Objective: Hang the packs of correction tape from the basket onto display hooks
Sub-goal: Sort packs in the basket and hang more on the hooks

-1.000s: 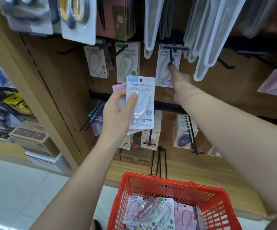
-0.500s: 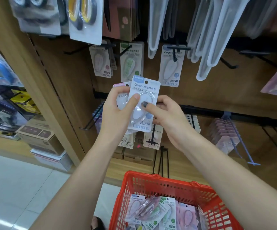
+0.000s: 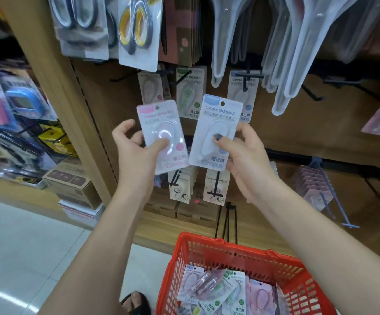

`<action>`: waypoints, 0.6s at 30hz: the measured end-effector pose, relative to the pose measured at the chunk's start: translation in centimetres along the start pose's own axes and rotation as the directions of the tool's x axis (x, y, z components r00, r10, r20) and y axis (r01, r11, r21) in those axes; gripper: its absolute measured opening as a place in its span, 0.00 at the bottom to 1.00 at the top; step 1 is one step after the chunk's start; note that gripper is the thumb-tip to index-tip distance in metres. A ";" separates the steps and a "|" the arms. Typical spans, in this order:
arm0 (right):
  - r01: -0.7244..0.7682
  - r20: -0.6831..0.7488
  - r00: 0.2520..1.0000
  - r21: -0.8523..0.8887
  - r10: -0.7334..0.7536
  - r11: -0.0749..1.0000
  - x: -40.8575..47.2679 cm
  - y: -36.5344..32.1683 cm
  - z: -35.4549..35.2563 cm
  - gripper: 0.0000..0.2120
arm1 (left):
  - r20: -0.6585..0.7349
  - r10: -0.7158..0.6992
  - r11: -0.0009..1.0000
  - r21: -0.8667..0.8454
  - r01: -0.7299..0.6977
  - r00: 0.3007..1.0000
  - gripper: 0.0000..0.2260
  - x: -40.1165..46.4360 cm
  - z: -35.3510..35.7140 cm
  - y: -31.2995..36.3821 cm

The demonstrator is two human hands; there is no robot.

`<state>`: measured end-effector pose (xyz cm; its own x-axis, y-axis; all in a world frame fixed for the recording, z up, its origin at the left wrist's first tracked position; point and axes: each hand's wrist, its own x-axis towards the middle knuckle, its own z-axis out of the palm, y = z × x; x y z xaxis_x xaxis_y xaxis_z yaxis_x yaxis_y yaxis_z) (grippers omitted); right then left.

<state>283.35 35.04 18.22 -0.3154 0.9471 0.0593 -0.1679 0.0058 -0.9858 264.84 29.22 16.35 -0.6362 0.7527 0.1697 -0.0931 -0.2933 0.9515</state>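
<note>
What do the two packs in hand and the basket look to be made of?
Blue-topped pack and pink-topped pack: seemingly printed card with a clear glossy plastic blister, judging by the highlights on the bulge and the punched hang hole. Basket: red moulded plastic, by its even colour and slotted lattice walls.

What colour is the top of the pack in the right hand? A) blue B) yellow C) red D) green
A: the right hand holds the blue-topped pack, while the left hand holds a pink-topped pack.
</note>
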 end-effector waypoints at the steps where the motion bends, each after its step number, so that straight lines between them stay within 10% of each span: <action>1: 0.039 -0.020 0.999 -0.024 -0.040 0.999 -0.1 -0.1 -0.3 0.12 | -0.035 0.013 1.000 -0.016 -0.014 0.999 0.24 0.5 -0.6 0.5; 18: 0.187 -0.158 0.966 -0.123 -0.206 0.975 -0.9 -1.1 -2.1 0.11 | -0.140 0.180 0.969 0.197 -0.151 0.974 0.15 5.2 -5.8 4.0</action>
<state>285.78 34.87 18.90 -0.1227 0.9641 0.2353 -0.1078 0.2228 -0.9689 256.74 28.58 19.54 -0.7433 0.5974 0.3011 0.1572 -0.2815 0.9466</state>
